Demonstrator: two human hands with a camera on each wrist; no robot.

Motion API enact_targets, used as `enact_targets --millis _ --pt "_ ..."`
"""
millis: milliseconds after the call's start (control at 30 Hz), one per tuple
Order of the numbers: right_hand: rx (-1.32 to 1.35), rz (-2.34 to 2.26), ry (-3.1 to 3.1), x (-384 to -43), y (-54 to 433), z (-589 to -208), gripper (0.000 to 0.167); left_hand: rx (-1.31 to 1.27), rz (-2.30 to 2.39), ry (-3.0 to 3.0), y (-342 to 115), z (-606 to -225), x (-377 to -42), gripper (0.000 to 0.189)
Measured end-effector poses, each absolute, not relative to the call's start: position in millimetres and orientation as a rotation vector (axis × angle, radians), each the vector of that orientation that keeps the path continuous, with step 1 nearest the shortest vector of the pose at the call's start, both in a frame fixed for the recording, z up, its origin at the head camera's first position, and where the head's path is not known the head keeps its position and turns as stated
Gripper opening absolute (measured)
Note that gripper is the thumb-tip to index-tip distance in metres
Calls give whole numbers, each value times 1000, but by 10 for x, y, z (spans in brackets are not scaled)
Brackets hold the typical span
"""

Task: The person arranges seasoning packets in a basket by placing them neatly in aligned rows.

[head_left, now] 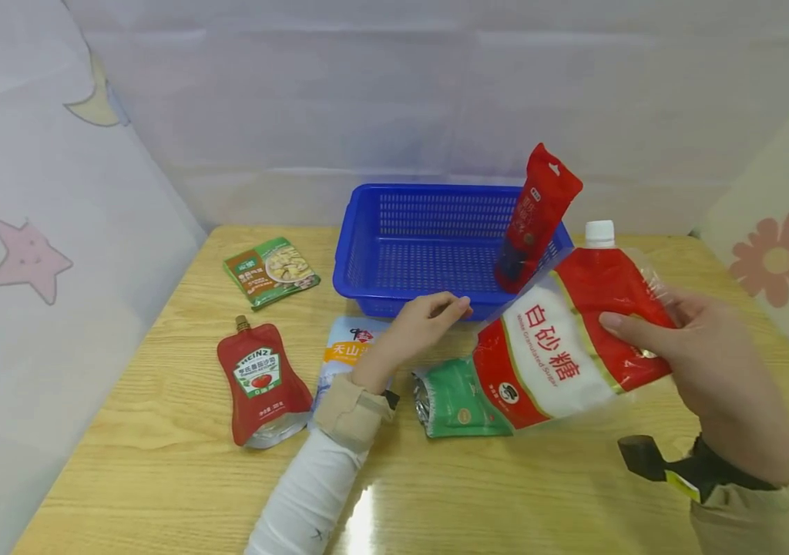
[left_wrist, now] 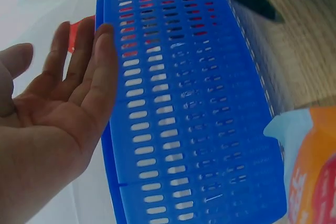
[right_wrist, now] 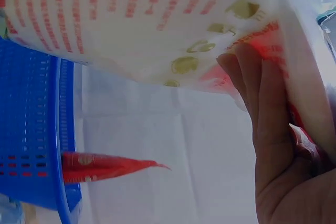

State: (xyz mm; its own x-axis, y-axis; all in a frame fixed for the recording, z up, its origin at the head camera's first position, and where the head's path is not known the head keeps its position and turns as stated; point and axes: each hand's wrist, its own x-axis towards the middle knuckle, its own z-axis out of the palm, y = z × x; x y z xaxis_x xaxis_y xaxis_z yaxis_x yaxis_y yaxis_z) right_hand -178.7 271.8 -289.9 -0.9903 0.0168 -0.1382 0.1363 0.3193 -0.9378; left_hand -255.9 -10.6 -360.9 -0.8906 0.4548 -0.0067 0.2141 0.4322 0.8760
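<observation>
My right hand grips a red and white bag of granulated sugar with a white screw cap, thumb on its front. In the right wrist view the fingers lie against the bag's printed back. The sugar bag is tilted above the table and partly covers a green packet. My left hand is at the near rim of the blue basket, holding nothing; its fingers are loosely bent in the left wrist view. A tall red packet leans inside the basket's right end.
Left of my left arm lies a red ketchup pouch. Behind it is a green and brown food packet. A blue and orange bag is partly hidden under my left wrist. White wall sheets border the wooden table.
</observation>
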Motion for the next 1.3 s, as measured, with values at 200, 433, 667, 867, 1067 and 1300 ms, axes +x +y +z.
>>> enact_targets --millis 200,433,667,867,1067,1300 --pt "41 -1953 2298 -1877 2641 -2928 20 541 1425 2393 -21 -3621 -2508 66" --pt "-85 -2091 2147 -1915 2583 -2932 17 740 1596 2196 27 -3642 -2504 85" --pt "-147 -2098 2091 -1988 2596 -2945 18 837 1587 2207 33 -3662 -2535 87" --pt "-239 -2042 2105 -2131 2636 -2992 24 800 1587 2246 14 -3657 -2553 79" --pt "-278 -1991 2189 -2253 2650 -2993 26 655 1679 2315 -8 -3638 -2525 45" --pt "-3 -1984 2647 -2320 2497 -2929 33 561 1780 2490 -26 -3603 -2460 52"
